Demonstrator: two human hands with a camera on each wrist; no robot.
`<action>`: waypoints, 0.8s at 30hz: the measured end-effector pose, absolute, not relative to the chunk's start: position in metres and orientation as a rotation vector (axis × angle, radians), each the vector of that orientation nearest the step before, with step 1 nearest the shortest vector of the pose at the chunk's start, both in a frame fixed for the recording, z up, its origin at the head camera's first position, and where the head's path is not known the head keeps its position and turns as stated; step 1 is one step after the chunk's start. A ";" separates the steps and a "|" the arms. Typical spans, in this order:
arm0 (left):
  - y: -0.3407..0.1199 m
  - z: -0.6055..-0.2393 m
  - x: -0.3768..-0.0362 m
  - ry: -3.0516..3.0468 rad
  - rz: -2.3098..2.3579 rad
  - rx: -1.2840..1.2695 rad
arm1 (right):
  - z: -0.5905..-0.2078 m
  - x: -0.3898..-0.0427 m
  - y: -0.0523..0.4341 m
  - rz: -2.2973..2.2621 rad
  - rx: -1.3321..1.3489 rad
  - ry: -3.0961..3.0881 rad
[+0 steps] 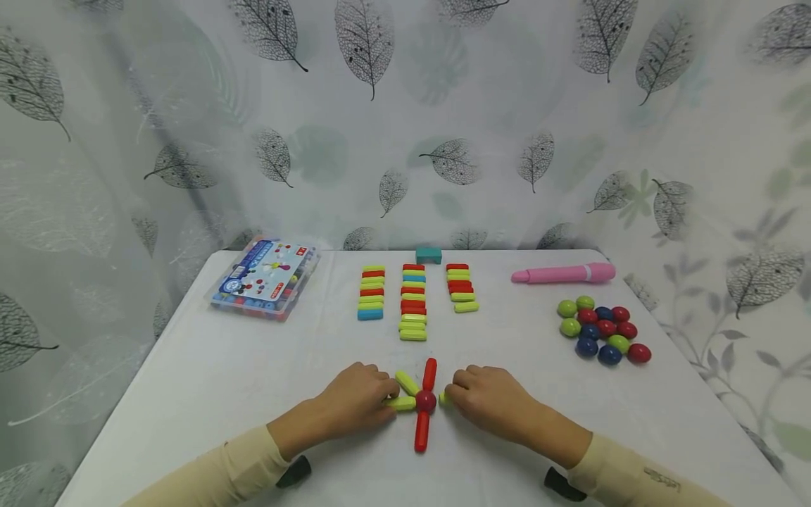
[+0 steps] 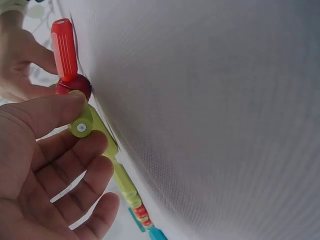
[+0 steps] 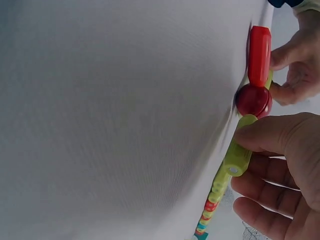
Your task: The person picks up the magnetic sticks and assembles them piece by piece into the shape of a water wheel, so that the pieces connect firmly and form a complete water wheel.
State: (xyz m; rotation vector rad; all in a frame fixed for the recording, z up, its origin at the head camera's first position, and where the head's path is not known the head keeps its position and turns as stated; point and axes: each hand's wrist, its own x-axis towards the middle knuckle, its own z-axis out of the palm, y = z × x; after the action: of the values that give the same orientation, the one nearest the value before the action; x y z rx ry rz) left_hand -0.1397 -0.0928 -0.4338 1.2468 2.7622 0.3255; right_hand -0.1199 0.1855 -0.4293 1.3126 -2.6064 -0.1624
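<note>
A dark red ball (image 1: 426, 401) lies on the white table in front of me, with a red magnetic rod (image 1: 429, 374) pointing away from it and another red rod (image 1: 422, 432) pointing toward me. My left hand (image 1: 357, 400) pinches a yellow-green magnetic rod (image 1: 402, 403) between thumb and finger, its far end against the ball. Beyond it, a second yellow-green rod (image 1: 407, 384) slants out from the ball. With thumb and fingers, my right hand (image 1: 491, 398) pinches another yellow-green rod (image 3: 238, 154); in the head view a narrow gap separates it from the ball.
Three columns of coloured rods (image 1: 414, 297) lie farther back, a teal block (image 1: 428, 255) behind them. At back left sits a clear plastic case (image 1: 265, 277). A pink pen-shaped tool (image 1: 564, 273) and several coloured balls (image 1: 605, 328) are on the right. A leaf-patterned curtain (image 1: 405, 127) hangs behind.
</note>
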 end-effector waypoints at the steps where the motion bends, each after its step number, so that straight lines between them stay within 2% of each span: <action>1: -0.092 -0.433 -0.140 2.763 0.323 1.253 | -0.430 -0.120 0.185 -0.165 1.316 -2.606; 17: -0.091 -0.433 -0.138 2.769 0.321 1.240 | -0.427 -0.125 0.183 -0.146 1.327 -2.616; 24: -0.091 -0.434 -0.138 2.765 0.331 1.235 | -0.410 -0.148 0.188 -0.101 1.098 -2.622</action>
State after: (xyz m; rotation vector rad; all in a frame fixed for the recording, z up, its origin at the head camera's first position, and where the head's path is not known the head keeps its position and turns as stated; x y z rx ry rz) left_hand -0.1379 -0.0906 -0.4339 1.2352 2.7649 0.3311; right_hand -0.1482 0.1881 -0.4098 1.0984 -2.6218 -0.1015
